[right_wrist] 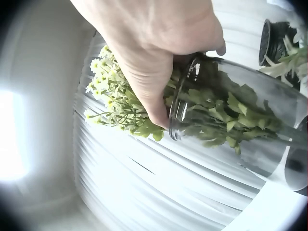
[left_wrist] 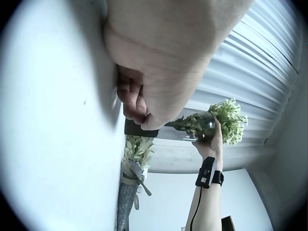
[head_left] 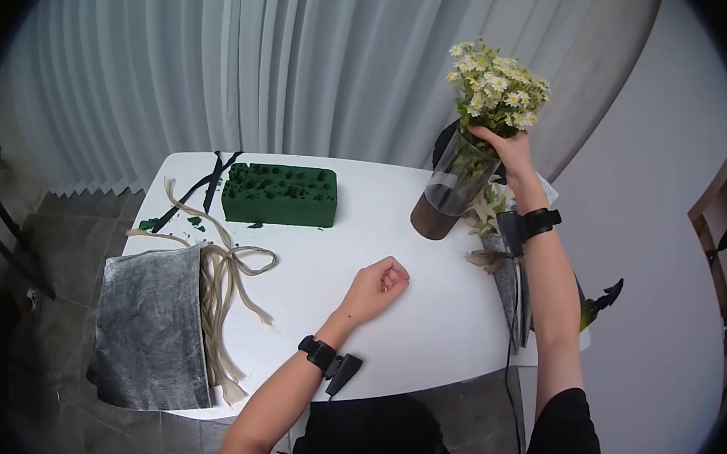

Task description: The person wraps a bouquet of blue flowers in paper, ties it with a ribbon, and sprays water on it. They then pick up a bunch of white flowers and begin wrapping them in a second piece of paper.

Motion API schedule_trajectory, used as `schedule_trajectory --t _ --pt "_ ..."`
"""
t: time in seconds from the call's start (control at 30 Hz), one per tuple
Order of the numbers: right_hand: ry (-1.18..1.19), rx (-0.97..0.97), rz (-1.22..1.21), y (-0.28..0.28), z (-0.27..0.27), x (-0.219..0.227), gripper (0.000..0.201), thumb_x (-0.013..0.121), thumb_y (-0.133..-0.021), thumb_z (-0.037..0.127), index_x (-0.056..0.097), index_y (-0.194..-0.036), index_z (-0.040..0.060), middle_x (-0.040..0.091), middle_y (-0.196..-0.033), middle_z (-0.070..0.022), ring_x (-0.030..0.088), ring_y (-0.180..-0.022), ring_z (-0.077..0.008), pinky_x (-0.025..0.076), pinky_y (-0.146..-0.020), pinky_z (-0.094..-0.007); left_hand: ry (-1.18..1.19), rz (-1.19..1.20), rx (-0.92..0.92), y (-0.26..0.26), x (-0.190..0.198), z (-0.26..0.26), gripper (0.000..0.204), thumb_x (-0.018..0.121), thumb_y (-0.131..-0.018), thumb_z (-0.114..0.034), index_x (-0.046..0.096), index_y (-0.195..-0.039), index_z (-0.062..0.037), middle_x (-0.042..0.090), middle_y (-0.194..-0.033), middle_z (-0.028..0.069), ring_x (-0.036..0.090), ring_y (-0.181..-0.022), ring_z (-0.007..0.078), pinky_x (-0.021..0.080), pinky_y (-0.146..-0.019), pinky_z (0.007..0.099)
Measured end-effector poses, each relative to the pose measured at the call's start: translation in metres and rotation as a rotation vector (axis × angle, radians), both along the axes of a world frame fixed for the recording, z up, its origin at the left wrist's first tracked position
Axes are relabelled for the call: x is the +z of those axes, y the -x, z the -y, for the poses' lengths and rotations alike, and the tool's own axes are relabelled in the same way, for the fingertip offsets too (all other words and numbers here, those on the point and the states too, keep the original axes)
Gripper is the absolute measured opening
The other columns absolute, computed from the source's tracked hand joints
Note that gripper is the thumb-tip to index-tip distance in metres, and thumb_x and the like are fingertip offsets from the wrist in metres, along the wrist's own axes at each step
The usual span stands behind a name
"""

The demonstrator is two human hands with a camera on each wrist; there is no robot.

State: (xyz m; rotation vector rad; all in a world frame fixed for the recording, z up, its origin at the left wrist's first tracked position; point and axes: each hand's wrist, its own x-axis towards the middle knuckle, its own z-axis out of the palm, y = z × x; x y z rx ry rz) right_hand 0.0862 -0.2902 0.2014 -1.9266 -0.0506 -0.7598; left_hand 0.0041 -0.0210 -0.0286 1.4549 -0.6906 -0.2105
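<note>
White daisy-like flowers stand in a tall clear glass vase with a dark lower part, tilted at the table's back right. My right hand grips the stems at the vase's mouth; in the right wrist view the thumb lies beside the glass rim, and leaves show through the glass. My left hand rests on the white table near its middle, fingers loosely curled, holding nothing. The left wrist view shows those curled fingers in front of the vase's base.
A green foam block full of holes sits at the back left, with black ribbon beside it. Grey wrapping sheets and beige cords lie at the front left. A grey-wrapped bouquet lies along the right edge.
</note>
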Motion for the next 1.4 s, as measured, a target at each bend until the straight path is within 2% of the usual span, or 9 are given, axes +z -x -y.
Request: schedule_trajectory --t 0.37,0.43,0.53,0.77,0.97,1.07,1.17,1.23,1.4 --pt "-0.124 0.132 0.285 0.034 -0.006 0.070 0.047 0.084 -0.080 0.007 0.064 -0.122 -0.0005 0.068 -0.119 -0.0076 0.064 -0.109 -0.0193 0.049 -0.096 -0.0329 0.012 -0.016 0.008 -0.001 -0.002 0.001 0.008 0.067 -0.091 -0.009 0.066 -0.093 -0.0015 0.057 -0.072 -0.0037 0.049 -0.064 0.0029 0.042 -0.060 0.0199" --pt "-0.110 0.143 0.470 0.040 -0.008 0.089 0.047 0.087 -0.077 0.008 0.067 -0.118 -0.0005 0.069 -0.114 -0.0073 0.065 -0.104 -0.0173 0.050 -0.094 -0.0314 0.011 -0.025 0.006 -0.001 -0.002 0.000 0.008 0.067 -0.091 -0.009 0.066 -0.093 -0.0013 0.057 -0.072 -0.0041 0.048 -0.064 0.0027 0.042 -0.060 0.0196" --pt "-0.062 0.181 0.507 0.056 0.003 0.115 0.043 0.077 -0.086 0.005 0.063 -0.126 -0.0010 0.066 -0.126 -0.0103 0.062 -0.118 -0.0206 0.050 -0.100 -0.0328 0.015 -0.042 -0.005 -0.001 -0.001 0.000 0.009 0.067 -0.091 -0.009 0.065 -0.094 -0.0012 0.057 -0.072 -0.0045 0.048 -0.065 0.0022 0.042 -0.061 0.0192" --pt "-0.102 0.212 0.713 0.103 -0.009 0.148 0.029 0.068 -0.095 0.008 0.068 -0.122 -0.0002 0.068 -0.125 -0.0086 0.064 -0.116 -0.0186 0.053 -0.096 -0.0323 0.020 -0.061 -0.005 -0.002 0.000 0.000 0.007 0.066 -0.092 -0.008 0.065 -0.094 -0.0011 0.057 -0.074 -0.0048 0.047 -0.065 0.0015 0.041 -0.061 0.0184" --pt "-0.305 0.297 0.456 0.125 -0.037 0.130 0.036 0.070 -0.094 0.026 0.065 -0.123 0.0049 0.069 -0.116 -0.0070 0.068 -0.105 -0.0186 0.056 -0.091 -0.0336 0.050 -0.090 -0.027 -0.004 -0.001 0.000 0.008 0.066 -0.094 -0.009 0.065 -0.095 -0.0007 0.057 -0.076 -0.0052 0.047 -0.066 0.0007 0.041 -0.061 0.0179" --pt "-0.456 0.481 0.212 0.125 -0.069 0.100 0.030 0.073 -0.091 0.028 0.068 -0.111 0.0063 0.072 -0.099 -0.0045 0.071 -0.084 -0.0148 0.059 -0.076 -0.0308 0.123 -0.157 -0.038 -0.004 0.003 0.002 0.009 0.064 -0.097 -0.010 0.065 -0.097 -0.0004 0.059 -0.077 -0.0043 0.050 -0.067 0.0019 0.042 -0.063 0.0186" --pt "-0.586 0.455 -0.021 0.124 -0.106 0.066 0.029 0.077 -0.087 0.027 0.068 -0.105 0.0056 0.072 -0.093 -0.0050 0.070 -0.077 -0.0142 0.059 -0.070 -0.0286 0.198 -0.250 -0.066 -0.002 0.013 -0.002 0.022 0.057 -0.104 -0.021 0.065 -0.100 -0.0009 0.062 -0.077 -0.0009 0.055 -0.069 0.0051 0.045 -0.066 0.0213" --pt "-0.683 0.471 -0.192 0.116 -0.118 0.041 0.027 0.078 -0.086 0.022 0.068 -0.104 0.0042 0.072 -0.091 -0.0056 0.070 -0.076 -0.0141 0.059 -0.069 -0.0286 0.171 -0.278 -0.095 -0.004 0.016 -0.005 0.047 0.041 -0.110 -0.040 0.065 -0.101 -0.0003 0.066 -0.079 0.0043 0.061 -0.072 0.0096 0.048 -0.070 0.0240" --pt "-0.753 0.507 -0.384 0.093 -0.138 -0.021 0.027 0.076 -0.087 0.019 0.067 -0.105 0.0003 0.072 -0.091 -0.0072 0.072 -0.076 -0.0149 0.061 -0.068 -0.0291 0.234 -0.382 -0.201 -0.010 0.012 -0.003 0.078 0.017 -0.107 -0.062 0.064 -0.111 0.0007 0.069 -0.087 0.0082 0.064 -0.079 0.0155 0.050 -0.076 0.0300"
